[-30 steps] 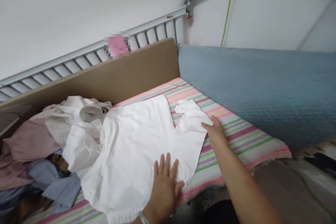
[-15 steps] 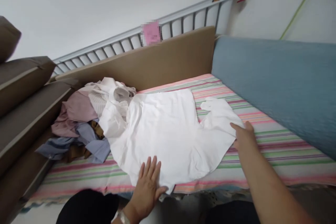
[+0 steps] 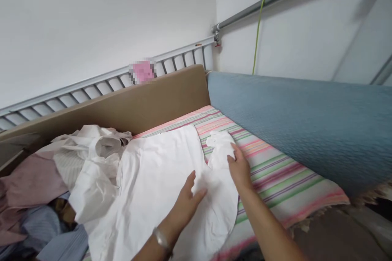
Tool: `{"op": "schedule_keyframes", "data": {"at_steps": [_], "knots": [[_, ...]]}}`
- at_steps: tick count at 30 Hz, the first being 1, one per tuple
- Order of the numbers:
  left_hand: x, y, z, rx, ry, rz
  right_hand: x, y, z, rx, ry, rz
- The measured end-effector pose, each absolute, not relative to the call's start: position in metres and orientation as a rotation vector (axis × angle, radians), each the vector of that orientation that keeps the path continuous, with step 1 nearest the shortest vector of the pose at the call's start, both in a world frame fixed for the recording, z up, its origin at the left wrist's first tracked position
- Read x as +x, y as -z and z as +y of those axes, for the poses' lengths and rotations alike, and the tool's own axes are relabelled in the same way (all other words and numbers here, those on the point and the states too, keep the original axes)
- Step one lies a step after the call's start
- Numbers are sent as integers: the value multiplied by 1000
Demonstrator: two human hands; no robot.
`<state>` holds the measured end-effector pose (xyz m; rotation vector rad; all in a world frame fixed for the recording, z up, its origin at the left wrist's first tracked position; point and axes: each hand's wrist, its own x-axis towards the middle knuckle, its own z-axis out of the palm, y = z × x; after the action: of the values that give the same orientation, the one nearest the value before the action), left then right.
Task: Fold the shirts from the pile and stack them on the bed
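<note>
A white shirt [image 3: 159,179] lies spread on a striped cloth [image 3: 269,175] covering the seat. My left hand [image 3: 185,200] rests flat on the shirt's middle, fingers stretched out; a metal watch band circles that wrist. My right hand [image 3: 239,167] lies on the shirt's short sleeve [image 3: 219,147] near its edge, fingers extended and pressing the fabric down. Neither hand grips anything.
A heap of crumpled clothes [image 3: 61,175], white, pink and blue, lies at the left. A tan board [image 3: 122,106] stands behind, with a radiator [image 3: 92,87] on the wall. A blue quilted cushion [image 3: 300,118] rises at the right.
My left hand has moved up from the shirt's lower hem to its middle. My right hand has shifted left onto the sleeve. The camera has swung back to the right.
</note>
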<state>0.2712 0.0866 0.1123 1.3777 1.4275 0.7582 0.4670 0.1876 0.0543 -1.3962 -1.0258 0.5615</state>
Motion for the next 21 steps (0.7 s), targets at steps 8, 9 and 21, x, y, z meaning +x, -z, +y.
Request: {"op": "schedule_keyframes", "data": {"at_steps": [8,9,21], "knots": [[313,-125,222,1069,-858,1404,410,-80,168,-1100,-659,-1880],[312,-122,229,1073,-868,1418,410,-80,170,-1091,-736,-1851],[184,-189,172,1039,-1213,1489,435,-58,193,-1376,-1182,-1063]]}}
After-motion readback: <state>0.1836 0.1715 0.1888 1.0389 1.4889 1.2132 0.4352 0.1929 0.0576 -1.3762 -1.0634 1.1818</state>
